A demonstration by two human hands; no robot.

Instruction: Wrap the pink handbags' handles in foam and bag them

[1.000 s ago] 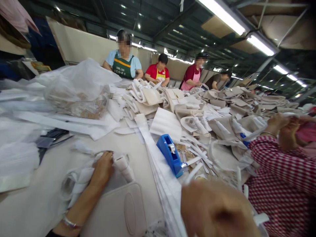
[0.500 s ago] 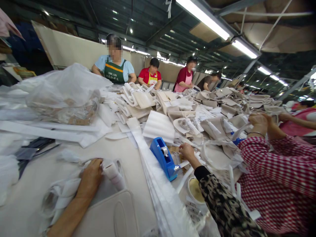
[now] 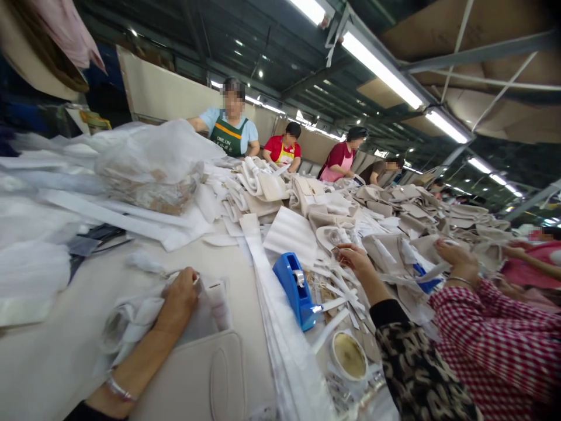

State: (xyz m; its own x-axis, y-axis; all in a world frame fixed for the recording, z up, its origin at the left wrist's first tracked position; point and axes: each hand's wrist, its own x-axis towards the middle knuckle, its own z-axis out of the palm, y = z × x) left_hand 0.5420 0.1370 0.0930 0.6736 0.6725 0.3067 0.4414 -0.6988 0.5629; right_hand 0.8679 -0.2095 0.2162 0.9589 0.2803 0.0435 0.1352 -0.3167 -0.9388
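Observation:
My left hand (image 3: 180, 297) lies at the lower left with its fingers curled over a wad of white foam wrap (image 3: 131, 318), which sits at the top of a beige bag (image 3: 197, 380). My right hand (image 3: 354, 259), in a spotted dark sleeve, is stretched out past the blue tape dispenser (image 3: 294, 287) above a heap of white tape strips (image 3: 339, 286). Its fingertips are pinched together; what they hold is too small to make out.
A tape roll (image 3: 348, 355) lies by my right forearm. A co-worker's hand (image 3: 456, 259) in a red checked sleeve works at my right. Piles of beige bags (image 3: 407, 202), a foam sheet (image 3: 291, 231) and a full plastic sack (image 3: 149, 158) cover the table; several people work at its far side.
My right hand has moved from beside the dispenser up and away over the strips. The view tilted and shifted. My left hand stays on the white wrap.

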